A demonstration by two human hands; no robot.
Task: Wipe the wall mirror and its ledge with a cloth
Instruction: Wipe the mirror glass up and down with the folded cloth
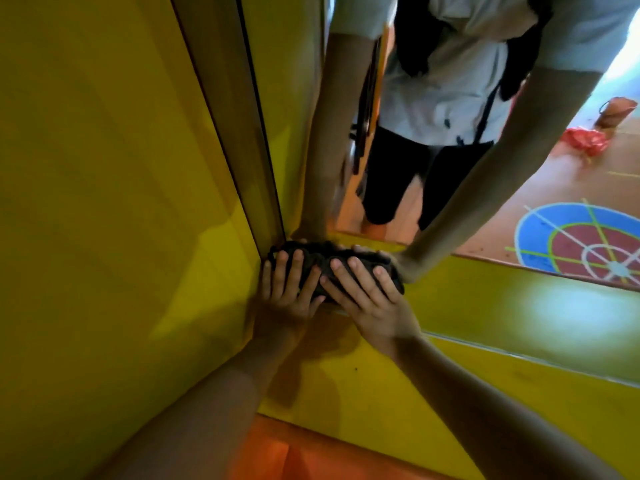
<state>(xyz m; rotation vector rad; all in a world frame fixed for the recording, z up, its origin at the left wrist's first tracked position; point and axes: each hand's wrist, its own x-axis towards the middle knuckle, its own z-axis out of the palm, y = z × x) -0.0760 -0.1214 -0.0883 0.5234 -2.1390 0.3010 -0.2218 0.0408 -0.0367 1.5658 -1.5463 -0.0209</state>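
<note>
A dark bunched cloth (320, 263) lies on the yellow ledge (519, 299) in the corner, right against the bottom edge of the wall mirror (467, 188). My left hand (287, 292) presses on the cloth's left part, fingers spread over it. Pressing on its right part is my right hand (367, 296), fingers flat on the cloth. The mirror reflects both arms, the cloth and my body in a white shirt and dark shorts.
A yellow side wall (104, 202) with a dark vertical frame strip (235, 126) closes the corner at left. Below the ledge is a yellow panel (415, 403) and orange floor (277, 452). The mirror reflects a floor target marking (581, 244) and a red bag (585, 142).
</note>
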